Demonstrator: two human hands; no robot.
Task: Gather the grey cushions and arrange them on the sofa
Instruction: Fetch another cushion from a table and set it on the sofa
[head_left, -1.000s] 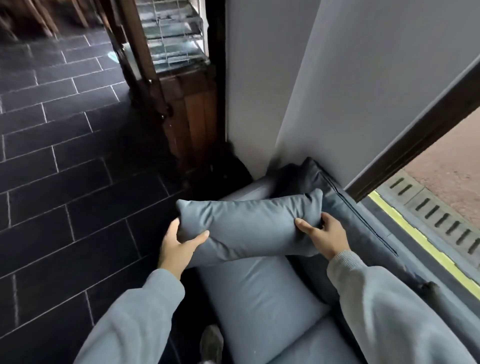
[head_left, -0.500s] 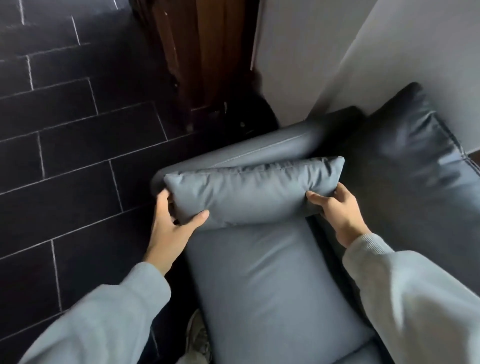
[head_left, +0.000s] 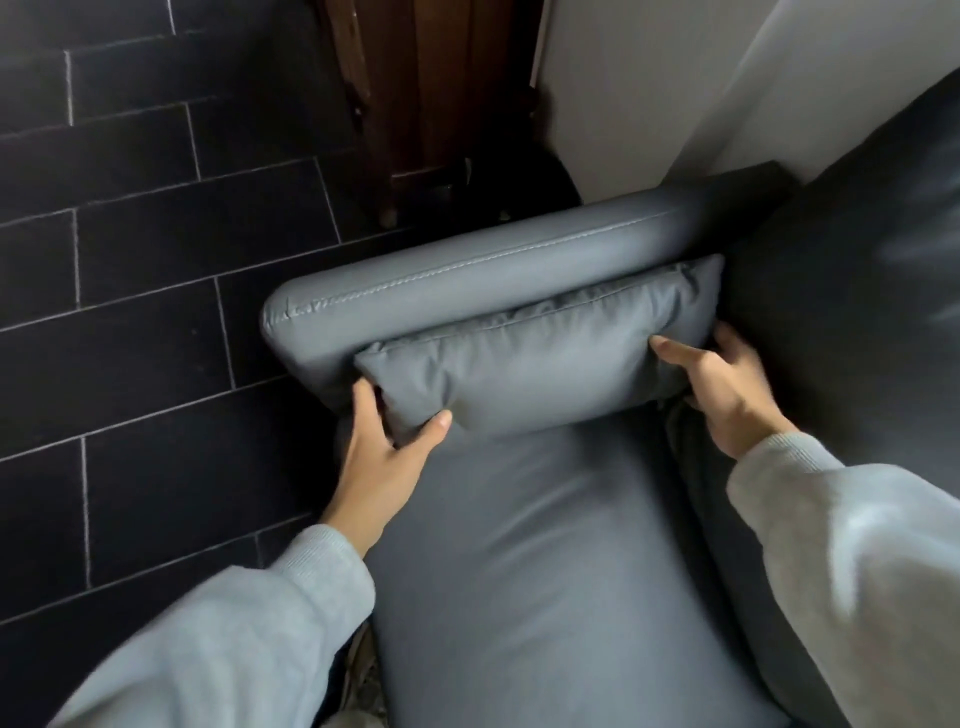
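Note:
A small oblong grey cushion (head_left: 535, 358) lies across the end of the grey sofa, pressed against the padded armrest (head_left: 467, 275) and resting on the seat cushion (head_left: 545, 561). My left hand (head_left: 387, 457) grips its left end, thumb on the front face. Its right end is held by my right hand (head_left: 727, 389), fingers tucked behind it. A large dark back cushion (head_left: 857, 291) leans against the wall on the right.
Dark tiled floor (head_left: 130, 312) runs along the left of the sofa. A dark wooden cabinet (head_left: 436, 88) stands beyond the armrest beside a pale wall corner (head_left: 623, 93). My shoe (head_left: 363, 670) shows at the sofa's left edge.
Both hands have lowered the grey cushion from mid-air down against the armrest at the sofa's end. The view has tilted downward and closer.

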